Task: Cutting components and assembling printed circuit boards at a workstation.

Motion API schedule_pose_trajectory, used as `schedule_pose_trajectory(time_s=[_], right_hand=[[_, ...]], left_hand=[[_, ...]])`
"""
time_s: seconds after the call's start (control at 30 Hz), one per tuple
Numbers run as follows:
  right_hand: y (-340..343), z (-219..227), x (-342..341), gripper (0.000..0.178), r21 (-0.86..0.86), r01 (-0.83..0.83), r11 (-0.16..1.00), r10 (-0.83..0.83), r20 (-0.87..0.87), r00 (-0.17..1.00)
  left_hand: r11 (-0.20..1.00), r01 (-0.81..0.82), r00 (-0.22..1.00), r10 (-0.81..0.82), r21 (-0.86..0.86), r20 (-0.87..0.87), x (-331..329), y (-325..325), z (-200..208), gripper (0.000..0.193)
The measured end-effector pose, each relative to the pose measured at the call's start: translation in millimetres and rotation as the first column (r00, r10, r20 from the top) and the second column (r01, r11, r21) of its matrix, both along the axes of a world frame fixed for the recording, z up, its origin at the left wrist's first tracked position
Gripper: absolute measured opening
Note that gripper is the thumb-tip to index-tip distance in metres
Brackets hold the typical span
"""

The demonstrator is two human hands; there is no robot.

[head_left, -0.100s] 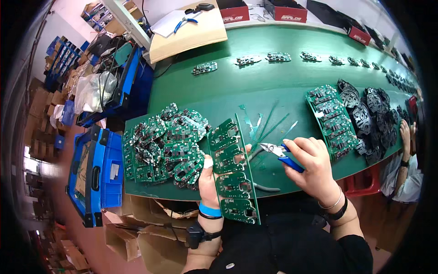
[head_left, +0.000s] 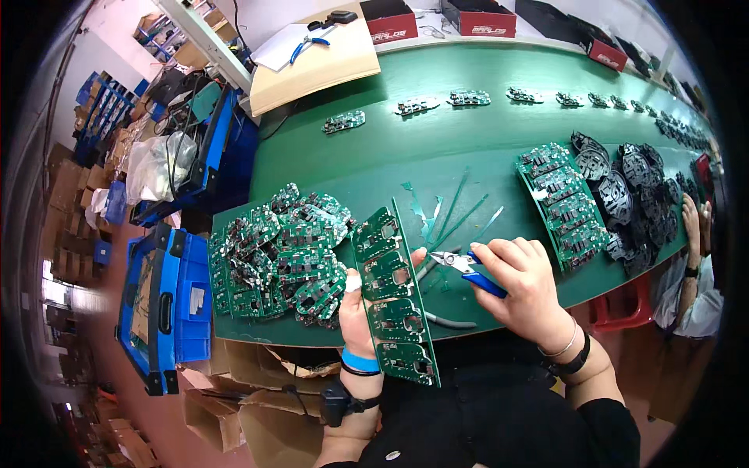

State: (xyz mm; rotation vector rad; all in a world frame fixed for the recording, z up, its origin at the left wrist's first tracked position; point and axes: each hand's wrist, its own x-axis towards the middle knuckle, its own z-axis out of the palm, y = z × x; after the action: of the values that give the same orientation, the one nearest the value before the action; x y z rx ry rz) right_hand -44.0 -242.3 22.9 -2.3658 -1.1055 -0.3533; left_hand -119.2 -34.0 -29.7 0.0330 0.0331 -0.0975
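My left hand grips a long green circuit board panel made of several joined boards, tilted upright over the table's front edge. Its thumb shows at the left side and a fingertip at the right, while the other fingers are behind the panel. In my right hand are blue-handled cutting pliers, jaws toward the panel's right edge and close to that fingertip. Whether the jaws touch the panel I cannot tell. Thin green cut-off strips lie on the table beyond.
A heap of circuit boards covers the table's left. Another panel lies at the right beside black plastic housings. Single boards line the far side of the green table. Blue crates stand left; a co-worker's hands rest far right.
The pliers and my right hand have moved slightly left, nearer the panel. The whole view has shifted a little; my left hand still holds the panel.
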Motion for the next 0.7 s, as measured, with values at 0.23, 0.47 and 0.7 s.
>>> schedule_pose_trajectory(time_s=[0.23, 0.47, 0.7], right_hand=[[0, -1, 0, 0.050, -0.025, 0.036, 0.999, -0.036, 0.036, 0.999], [-17, 10, 2, 0.052, 0.109, 0.079, 0.991, -0.079, -0.011, 0.997], [-6, 16, -10, 0.056, -0.108, -0.117, 0.987, 0.118, -0.003, 0.993]], left_hand=[[0.989, 0.079, 0.981, -0.054, -0.129, 0.185, 4, -4, -3, 0.058], [0.949, -0.069, 0.990, 0.102, 0.307, -0.094, 4, -4, 19, 0.063], [0.730, -0.156, 0.970, 0.240, 0.665, -0.036, 15, -11, 31, 0.051]])
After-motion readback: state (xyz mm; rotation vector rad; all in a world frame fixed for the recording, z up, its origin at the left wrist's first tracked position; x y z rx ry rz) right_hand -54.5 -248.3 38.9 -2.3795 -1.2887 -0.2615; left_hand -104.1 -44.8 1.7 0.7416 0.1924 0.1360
